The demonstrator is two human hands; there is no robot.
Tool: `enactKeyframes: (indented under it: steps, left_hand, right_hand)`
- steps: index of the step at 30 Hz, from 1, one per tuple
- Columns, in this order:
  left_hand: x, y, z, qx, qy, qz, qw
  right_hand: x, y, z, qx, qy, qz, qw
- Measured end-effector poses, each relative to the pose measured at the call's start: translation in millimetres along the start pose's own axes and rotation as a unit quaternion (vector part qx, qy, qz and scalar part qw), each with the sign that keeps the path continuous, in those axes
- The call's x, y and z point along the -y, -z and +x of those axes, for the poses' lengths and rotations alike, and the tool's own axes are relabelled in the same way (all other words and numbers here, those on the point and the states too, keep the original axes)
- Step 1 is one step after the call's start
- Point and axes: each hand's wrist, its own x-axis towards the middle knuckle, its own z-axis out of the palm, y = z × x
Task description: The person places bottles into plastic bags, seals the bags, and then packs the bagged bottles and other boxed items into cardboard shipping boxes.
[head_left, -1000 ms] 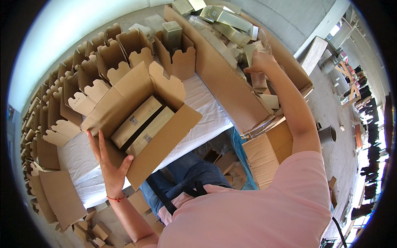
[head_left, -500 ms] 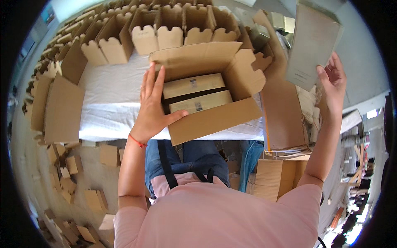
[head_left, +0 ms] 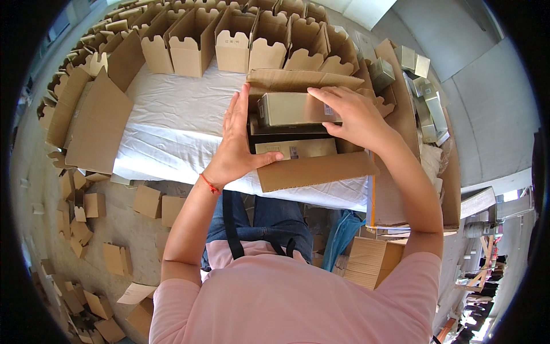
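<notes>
An open brown cardboard carton (head_left: pixel 318 172) sits at the near edge of the white-covered table (head_left: pixel 172 117). My left hand (head_left: pixel 234 150) holds its left side, fingers stretched along the wall and thumb over the near edge. Inside, in the near half, lies a pale gold box (head_left: pixel 314 149) with a small dark printed patch. My right hand (head_left: pixel 360 119) grips another pale gold box (head_left: pixel 286 109) from its right end, fingers above and thumb on the near face. That box is in the far half of the carton, above another box mostly hidden under it.
Rows of open cartons with notched flaps (head_left: pixel 232 49) line the table's far side. Another open carton (head_left: pixel 97 129) stands at left. At right, a large carton (head_left: pixel 394 189) holds more gold boxes (head_left: pixel 427 109). Folded cardboard pieces (head_left: pixel 117 258) litter the floor at left.
My right hand has brought the gold box from the upper right leftward into the carton. My left hand stays on the carton's left side. The whole view has shifted slightly.
</notes>
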Motion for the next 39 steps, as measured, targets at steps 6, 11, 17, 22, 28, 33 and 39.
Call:
enactKeyframes:
  steps: [6,11,17,22,28,33,39]
  left_hand:
    - [-4,3,2,0.013,-0.008,0.056,0.998]
    - [-21,4,11,0.025,-0.020,0.102,0.994]
    - [-32,5,20,0.062,-0.040,0.174,0.982]
    - [-23,4,36,0.107,-0.017,0.081,0.991]
    - [-17,8,46,0.128,0.003,0.089,0.988]
    - [-13,5,46,0.134,0.010,0.044,0.990]
    - [-18,9,44,0.139,0.021,0.117,0.983]
  right_hand:
    - [-3,-27,14,0.048,-0.007,0.008,0.999]
    - [-8,-22,9,0.067,0.008,-0.035,0.997]
    - [-91,57,-41,-0.247,-0.066,-0.110,0.960]
    - [-230,89,-159,-0.242,-0.428,-0.186,0.851]
    - [-269,68,-158,-0.204,-0.598,-0.181,0.754]
    - [-286,35,-145,-0.123,-0.572,-0.298,0.754]
    - [-287,77,-166,-0.254,-0.468,-0.380,0.757]
